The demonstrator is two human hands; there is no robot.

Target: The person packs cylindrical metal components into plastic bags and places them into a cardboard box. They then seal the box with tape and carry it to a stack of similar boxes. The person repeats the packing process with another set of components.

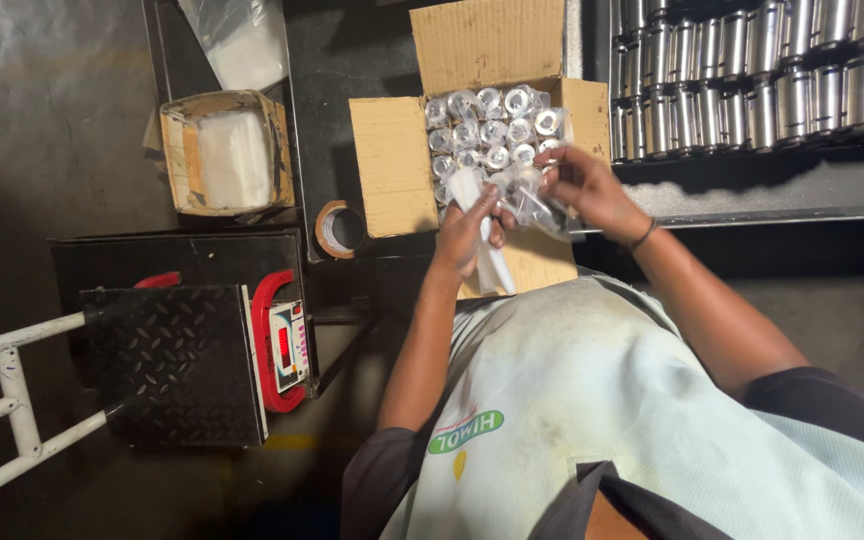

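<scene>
Bagging step: a metal sleeve goes into a plastic bag over the open carton.
Left hand (467, 235) grips the plastic bag (482, 225); right hand (584, 185) pinches the wrapped metal sleeve (537, 205) above the carton (397, 165). Next, it needs seating among the packed sleeves (492, 125).

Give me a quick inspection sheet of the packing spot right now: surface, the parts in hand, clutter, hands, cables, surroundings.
Surface: dark bench; the open cardboard box stands on it, flaps spread.
Job's things: box partly filled with upright metal sleeves in clear plastic bags; one bagged sleeve held above the box's near edge.
Clutter: roll of brown tape left of the box; smaller box of plastic bags further left.
Grippers: left hand grips the white bag end; right hand holds the bagged sleeve.
Cables: nothing seen.
Surroundings: rows of bare metal sleeves on a shelf to the right; platform scale with red-framed display on the floor, lower left.
</scene>
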